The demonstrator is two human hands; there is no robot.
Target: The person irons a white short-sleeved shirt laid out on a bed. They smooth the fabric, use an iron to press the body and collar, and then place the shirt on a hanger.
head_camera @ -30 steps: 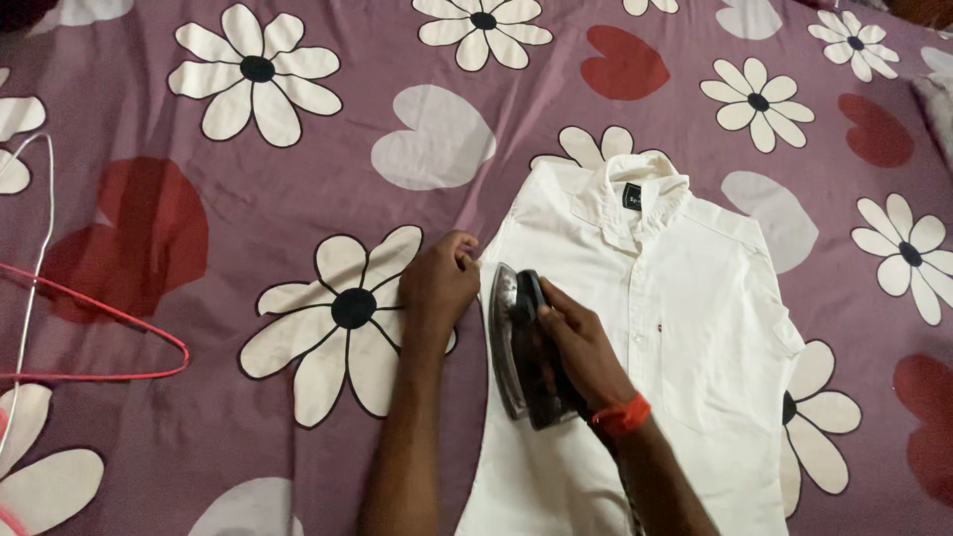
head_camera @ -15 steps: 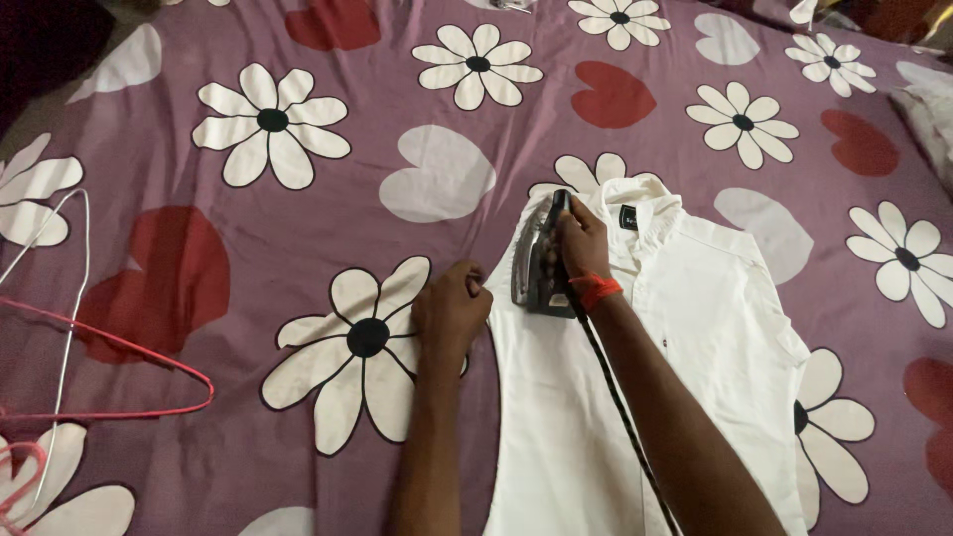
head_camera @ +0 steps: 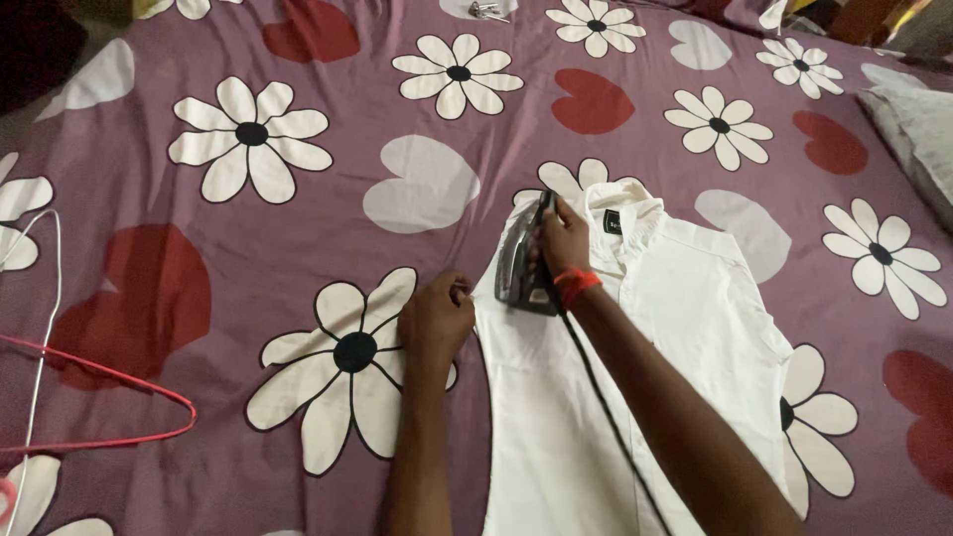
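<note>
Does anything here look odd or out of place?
Nothing is spilled or damaged. The oddity: the shirt is ironed on a flowered bedsheet, not a board. The right hand holds the iron near the collar; the left hand pinches the shirt's edge.

White collared shirt (head_camera: 685, 337) spread flat on a purple flowered bedsheet (head_camera: 298, 248), collar pointing away. Dark clothes iron (head_camera: 518, 266) soleplate-down on the shirt's upper left shoulder, just beside the collar, black cord (head_camera: 606, 417) trailing back.

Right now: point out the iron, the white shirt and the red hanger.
iron (head_camera: 518, 266), head view, on its metal side.
white shirt (head_camera: 695, 328), head view, on the front panel right of the buttons.
red hanger (head_camera: 149, 389), head view, on its upper wire.
</note>
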